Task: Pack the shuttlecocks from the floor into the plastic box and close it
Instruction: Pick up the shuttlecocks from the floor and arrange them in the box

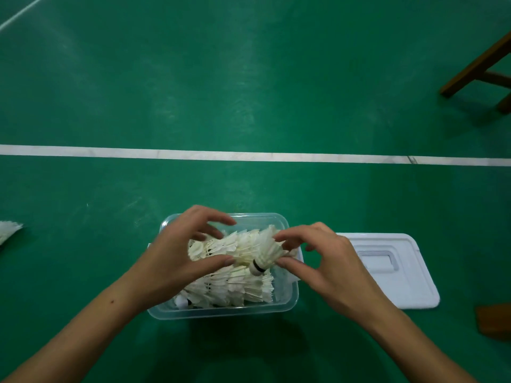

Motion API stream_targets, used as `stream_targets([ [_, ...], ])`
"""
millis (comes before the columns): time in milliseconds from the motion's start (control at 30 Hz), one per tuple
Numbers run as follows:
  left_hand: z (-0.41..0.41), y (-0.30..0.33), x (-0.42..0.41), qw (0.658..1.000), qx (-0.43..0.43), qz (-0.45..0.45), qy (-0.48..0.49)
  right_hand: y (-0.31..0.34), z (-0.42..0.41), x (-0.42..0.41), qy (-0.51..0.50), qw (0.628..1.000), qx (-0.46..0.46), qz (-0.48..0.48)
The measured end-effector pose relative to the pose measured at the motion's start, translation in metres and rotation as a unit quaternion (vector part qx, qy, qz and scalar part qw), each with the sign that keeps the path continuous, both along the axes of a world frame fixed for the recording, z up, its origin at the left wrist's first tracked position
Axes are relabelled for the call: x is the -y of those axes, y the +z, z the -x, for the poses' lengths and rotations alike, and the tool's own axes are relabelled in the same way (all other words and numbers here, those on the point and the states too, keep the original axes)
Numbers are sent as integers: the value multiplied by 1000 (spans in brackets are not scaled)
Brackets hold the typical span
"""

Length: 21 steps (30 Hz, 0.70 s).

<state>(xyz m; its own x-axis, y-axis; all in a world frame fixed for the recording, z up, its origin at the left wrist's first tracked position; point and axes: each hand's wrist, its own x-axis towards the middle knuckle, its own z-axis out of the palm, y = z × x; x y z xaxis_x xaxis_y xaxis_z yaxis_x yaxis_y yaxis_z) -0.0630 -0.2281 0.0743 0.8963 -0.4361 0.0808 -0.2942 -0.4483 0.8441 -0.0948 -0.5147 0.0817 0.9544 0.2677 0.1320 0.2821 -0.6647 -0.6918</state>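
Box [221,310] mostly packed | both hands [177,258] [326,261] pinching stacked shuttlecocks [249,247] | stray shuttlecock [8,230] on floor | lid [387,269] off, beside box

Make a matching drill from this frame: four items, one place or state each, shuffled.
Items
1. clear plastic box
2. white plastic lid
3. stack of white feather shuttlecocks
4. brown wooden stool leg

Places or states
A. top right, on the green floor
B. gripped at both ends by the left hand and right hand
C. flat on the floor, right of the box
D. open, partly filled

Pairs: 1-D, 2-C, 3-B, 4-A
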Motion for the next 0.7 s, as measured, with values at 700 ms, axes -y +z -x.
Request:
stream_targets([
  [700,29,-52,-66,946,97,-310,-5,-53,37,-12,-145,951,-243,-127],
])
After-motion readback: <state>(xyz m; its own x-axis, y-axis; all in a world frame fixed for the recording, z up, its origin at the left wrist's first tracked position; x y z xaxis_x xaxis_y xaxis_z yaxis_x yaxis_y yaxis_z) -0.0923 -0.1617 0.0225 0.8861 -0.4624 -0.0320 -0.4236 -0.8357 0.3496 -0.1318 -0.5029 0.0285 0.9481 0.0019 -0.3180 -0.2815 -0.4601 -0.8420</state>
